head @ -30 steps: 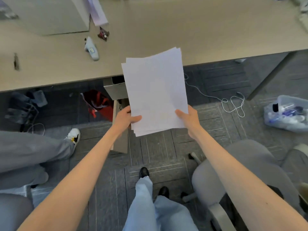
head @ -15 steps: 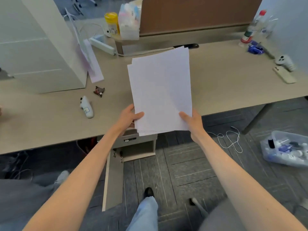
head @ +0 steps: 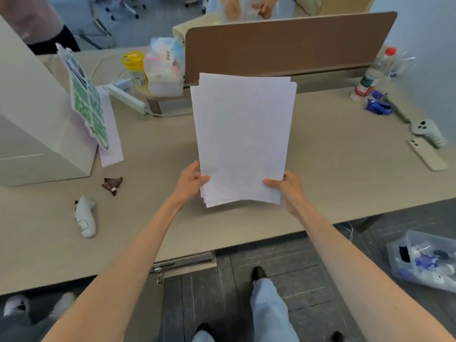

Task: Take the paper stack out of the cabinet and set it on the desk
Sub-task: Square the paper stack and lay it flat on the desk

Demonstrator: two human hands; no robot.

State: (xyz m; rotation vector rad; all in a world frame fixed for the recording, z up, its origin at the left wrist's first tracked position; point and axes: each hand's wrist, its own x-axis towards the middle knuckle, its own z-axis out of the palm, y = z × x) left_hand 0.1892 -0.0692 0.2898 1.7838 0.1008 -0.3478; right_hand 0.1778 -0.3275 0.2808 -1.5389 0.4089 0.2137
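A white paper stack [head: 243, 137] is held over the middle of the beige desk [head: 333, 183], its long side running away from me. My left hand [head: 191, 180] grips its near left corner, thumb on top. My right hand [head: 287, 187] grips the near right corner the same way. The sheets are slightly fanned at the far edge. Whether the stack touches the desk I cannot tell. Only the top edge of the grey cabinet [head: 185, 264] shows under the desk's front edge, with keys hanging from it.
On the desk: a white controller [head: 85, 217] and a dark wrapper [head: 112, 185] at left, a large white box [head: 29, 124], a power strip [head: 127, 98], a phone [head: 428, 154], a grey controller [head: 428, 130], a bottle [head: 372, 75]. A brown divider [head: 283, 43] stands behind. A plastic bin [head: 424, 261] sits on the floor.
Both hands have carried the paper stack up from in front of the cabinet and forward over the desk. The view has tilted up, so the cabinet has dropped almost out of sight.
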